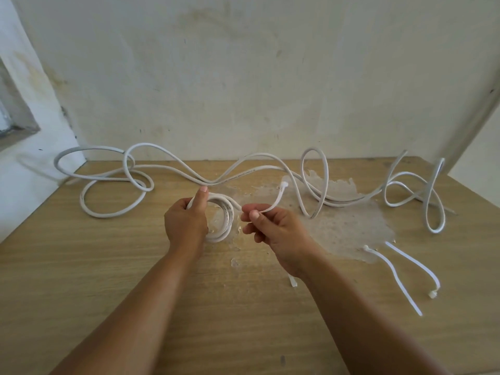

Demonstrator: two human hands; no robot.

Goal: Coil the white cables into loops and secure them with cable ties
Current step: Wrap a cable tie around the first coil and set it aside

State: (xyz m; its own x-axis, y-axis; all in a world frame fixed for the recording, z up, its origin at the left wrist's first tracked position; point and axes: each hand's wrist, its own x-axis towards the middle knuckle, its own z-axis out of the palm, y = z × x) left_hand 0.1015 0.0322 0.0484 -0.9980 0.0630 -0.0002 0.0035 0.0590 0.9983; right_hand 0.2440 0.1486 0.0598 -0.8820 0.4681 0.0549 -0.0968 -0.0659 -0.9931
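My left hand (186, 221) grips a small coil of white cable (226, 220) held upright just above the wooden table (81, 266), thumb pointing up along its top. My right hand (273, 228) pinches a white cable tie (276, 198) that curves up and away, its head at the far end. Long loose white cables (167, 169) lie tangled across the back of the table from left to right. Two spare cable ties (392, 272) lie on the table to the right of my right arm.
A pale patch of worn surface (346, 226) spreads across the middle right of the table. A stained wall stands right behind the table. Another small white piece (292, 282) peeks out beside my right wrist. A window ledge sits at the far left.
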